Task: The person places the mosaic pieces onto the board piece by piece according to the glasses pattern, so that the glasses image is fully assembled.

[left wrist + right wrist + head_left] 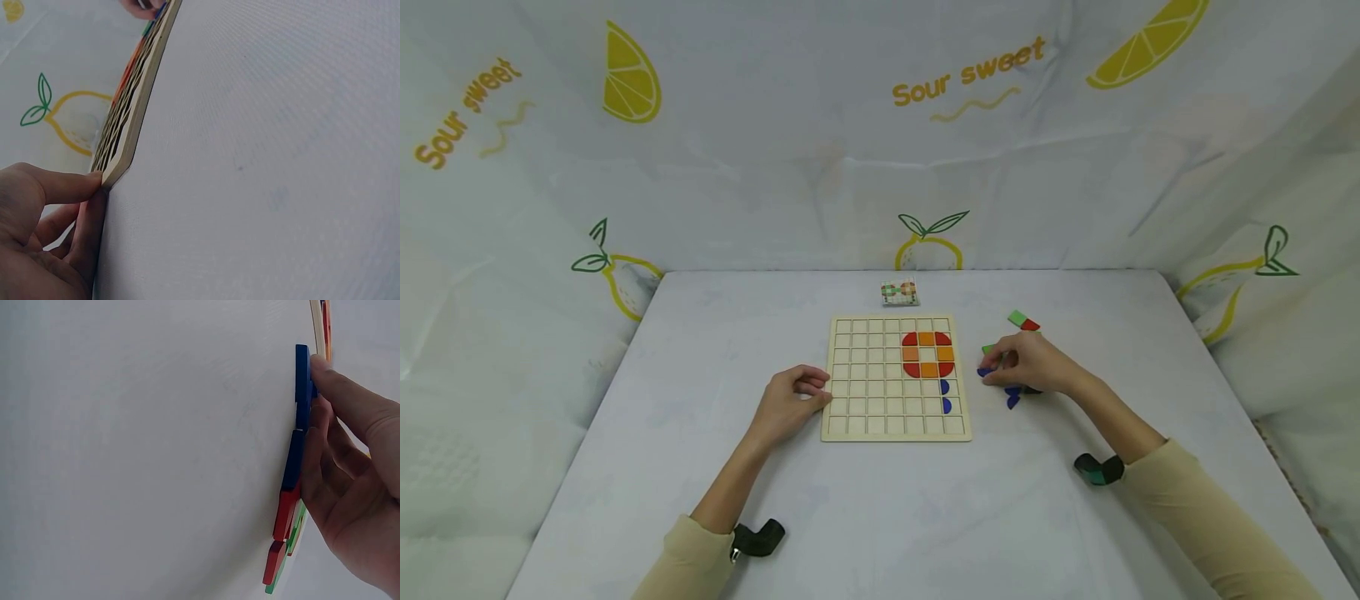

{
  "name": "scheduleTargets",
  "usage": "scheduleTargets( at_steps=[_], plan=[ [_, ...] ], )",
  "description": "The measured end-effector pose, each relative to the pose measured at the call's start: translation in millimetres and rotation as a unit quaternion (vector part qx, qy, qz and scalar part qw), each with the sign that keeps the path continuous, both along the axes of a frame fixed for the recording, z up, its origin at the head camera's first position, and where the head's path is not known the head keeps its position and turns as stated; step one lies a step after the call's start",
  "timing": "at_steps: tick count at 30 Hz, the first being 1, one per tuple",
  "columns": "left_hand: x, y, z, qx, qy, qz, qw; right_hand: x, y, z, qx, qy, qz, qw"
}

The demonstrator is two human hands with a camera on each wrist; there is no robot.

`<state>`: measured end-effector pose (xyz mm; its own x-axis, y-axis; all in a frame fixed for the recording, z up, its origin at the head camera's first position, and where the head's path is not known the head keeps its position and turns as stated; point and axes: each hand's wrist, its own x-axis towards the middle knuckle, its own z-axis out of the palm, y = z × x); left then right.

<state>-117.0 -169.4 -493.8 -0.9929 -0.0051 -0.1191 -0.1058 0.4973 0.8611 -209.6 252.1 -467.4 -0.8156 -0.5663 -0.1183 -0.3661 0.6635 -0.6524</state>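
Note:
A pale wooden grid board (857, 400) lies on the table. My left hand (790, 404) holds its left edge between thumb and fingers; in the left wrist view the thumb (78, 186) touches the board's corner. On the board's right side, red and orange pieces (928, 369) form a ring around a bare square, with two blue half-circles (946, 405) below. Right of the board, my right hand (1033, 362) pinches a blue half-circle piece (984, 372), largely hidden by fingers in the right wrist view. Loose blue pieces (1013, 402) lie under and beside that hand.
A small patterned card (899, 293) lies behind the board. Past the right hand lie a green piece (1017, 318) and a red piece (1032, 325). Another green piece (988, 349) shows near the fingers. A white cloth with lemon prints (850, 208) hangs behind the table.

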Motion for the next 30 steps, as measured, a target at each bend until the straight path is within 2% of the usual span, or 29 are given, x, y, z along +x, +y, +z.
scheduleTargets(
  at_steps=[7, 20, 25, 30],
  plan=[
    [1.3, -0.4, 0.2, 0.0, 0.001, 0.0, 1.0, 3.1, -1, 1.4, 0.027, -0.009, 0.008, 0.9996],
    [0.7, -0.5, 0.3, -0.001, -0.002, 0.001, 1.0, 12.4, -15, 6.7, 0.038, 0.024, 0.026, 0.9986],
    [0.3, -0.6, 0.2, 0.003, -0.002, 0.0, 1.0, 21.3, -28, 16.3, 0.011, 0.009, 0.057, 0.9983],
    [0.0, 0.1, 0.5, 0.001, 0.0, -0.001, 1.0, 32.6, -45, 22.1, -0.007, -0.009, 0.109, 0.994]
  ],
)
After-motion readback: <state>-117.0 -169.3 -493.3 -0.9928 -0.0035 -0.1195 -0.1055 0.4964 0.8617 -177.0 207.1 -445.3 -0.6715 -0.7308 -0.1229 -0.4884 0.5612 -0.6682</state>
